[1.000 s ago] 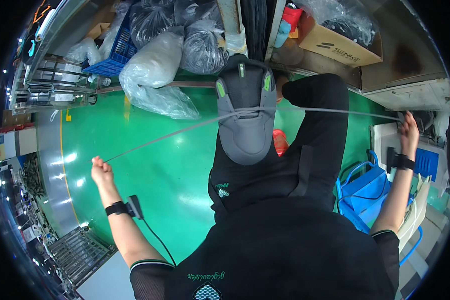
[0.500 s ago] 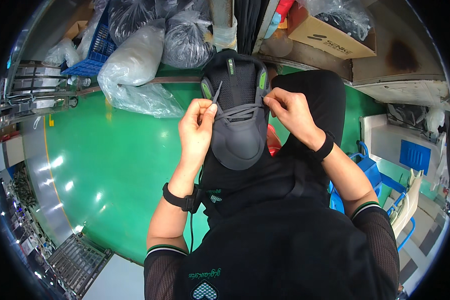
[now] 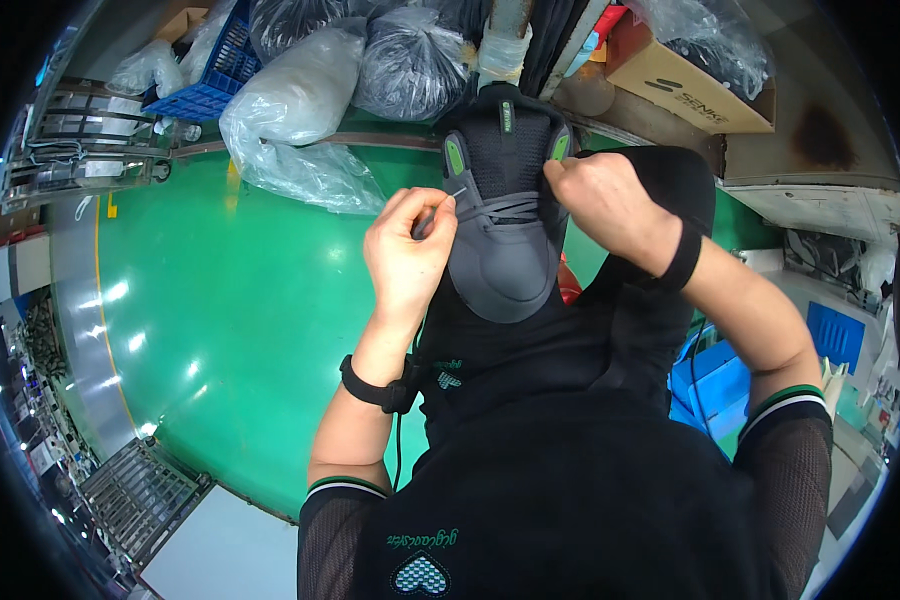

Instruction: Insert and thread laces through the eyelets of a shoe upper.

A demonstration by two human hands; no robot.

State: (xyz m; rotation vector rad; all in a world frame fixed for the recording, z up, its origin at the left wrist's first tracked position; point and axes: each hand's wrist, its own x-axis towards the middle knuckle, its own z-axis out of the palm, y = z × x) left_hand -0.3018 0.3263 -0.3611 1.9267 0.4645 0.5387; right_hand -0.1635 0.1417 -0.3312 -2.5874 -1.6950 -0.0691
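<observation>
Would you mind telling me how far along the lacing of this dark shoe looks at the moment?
Grey laces already cross the lower eyelets of the dark shoe. In hand: the left hand pinches a lace end at the left eyelets, and the right hand grips the right edge. The upper part with the green eyelet tabs shows no lacing, and no knot is visible.

Glossy green floor (image 3: 220, 330); around it: plastic bags (image 3: 300, 100) beyond, metal grate (image 3: 135, 495) near-left, cardboard box (image 3: 685, 80) far-right.
</observation>
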